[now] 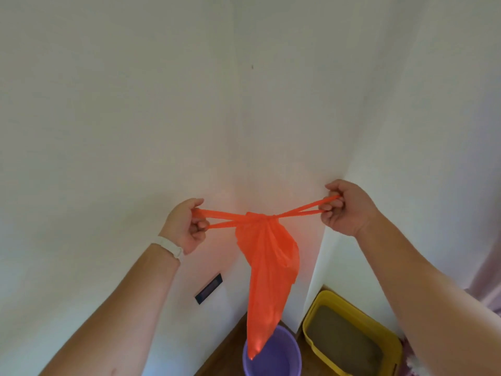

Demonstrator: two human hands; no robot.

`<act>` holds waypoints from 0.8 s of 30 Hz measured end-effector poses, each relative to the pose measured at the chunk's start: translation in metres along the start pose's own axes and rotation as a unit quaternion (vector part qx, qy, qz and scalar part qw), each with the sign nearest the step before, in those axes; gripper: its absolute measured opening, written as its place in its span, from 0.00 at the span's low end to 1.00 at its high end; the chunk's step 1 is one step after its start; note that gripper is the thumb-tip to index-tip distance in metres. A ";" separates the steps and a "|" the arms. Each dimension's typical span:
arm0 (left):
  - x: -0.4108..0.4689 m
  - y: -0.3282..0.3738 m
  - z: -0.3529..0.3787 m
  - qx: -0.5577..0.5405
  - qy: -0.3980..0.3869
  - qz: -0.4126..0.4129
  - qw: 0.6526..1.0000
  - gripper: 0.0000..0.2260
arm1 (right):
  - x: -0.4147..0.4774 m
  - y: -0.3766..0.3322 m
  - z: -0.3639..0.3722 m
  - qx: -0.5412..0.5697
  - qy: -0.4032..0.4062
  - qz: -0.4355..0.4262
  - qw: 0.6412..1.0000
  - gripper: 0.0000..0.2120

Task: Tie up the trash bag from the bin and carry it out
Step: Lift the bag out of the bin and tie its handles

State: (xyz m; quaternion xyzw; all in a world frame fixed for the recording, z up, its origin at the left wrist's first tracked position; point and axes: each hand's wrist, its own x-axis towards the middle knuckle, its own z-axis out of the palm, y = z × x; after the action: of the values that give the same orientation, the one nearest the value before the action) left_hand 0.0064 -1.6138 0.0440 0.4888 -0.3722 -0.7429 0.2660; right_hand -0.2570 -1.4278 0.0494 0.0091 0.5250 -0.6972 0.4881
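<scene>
An orange trash bag [267, 270] hangs in the air in front of a white wall corner, its tip just above the purple bin [284, 356] on the floor. Its two handle loops are pulled out sideways from a knot at the bag's neck. My left hand [185, 226] grips the left loop, with a white band on that wrist. My right hand [345, 208] grips the right loop, a little higher. Both loops are stretched taut.
A yellow tray [390, 340] filled with grey-brown litter sits on the floor right of the bin. A dark socket plate [208, 289] is low on the left wall. Walls close in on both sides; brown wood floor shows below.
</scene>
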 end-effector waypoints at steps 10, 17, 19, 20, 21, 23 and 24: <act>0.024 -0.016 -0.049 0.000 0.070 -0.023 0.997 0.11 | 0.007 0.024 -0.044 0.013 0.073 0.033 0.997 0.18; 0.006 0.009 -0.023 0.044 -0.018 0.026 0.999 0.12 | -0.015 0.016 -0.016 -0.098 -0.097 -0.016 0.990 0.14; -0.008 0.015 -0.003 0.090 -0.072 0.044 0.992 0.10 | -0.027 0.013 0.006 -0.170 -0.154 -0.041 0.973 0.11; -0.014 0.017 0.008 0.109 -0.100 0.056 0.987 0.09 | -0.032 0.013 0.019 -0.203 -0.175 -0.059 0.962 0.10; -0.021 0.018 0.018 0.124 -0.128 0.071 0.981 0.09 | -0.037 0.013 0.032 -0.235 -0.196 -0.079 0.949 0.10; -0.032 0.018 0.038 0.149 -0.175 0.104 0.968 0.08 | -0.045 0.012 0.057 -0.299 -0.237 -0.112 0.918 0.11; -0.038 0.018 0.046 0.165 -0.189 0.125 0.960 0.07 | -0.049 0.011 0.068 -0.325 -0.253 -0.119 0.903 0.10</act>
State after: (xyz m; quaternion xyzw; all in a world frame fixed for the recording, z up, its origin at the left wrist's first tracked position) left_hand -0.0211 -1.5824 0.0898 0.3263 -0.5910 -0.7110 0.1968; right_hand -0.1902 -1.4454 0.0978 -0.3895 0.5786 -0.5197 0.4934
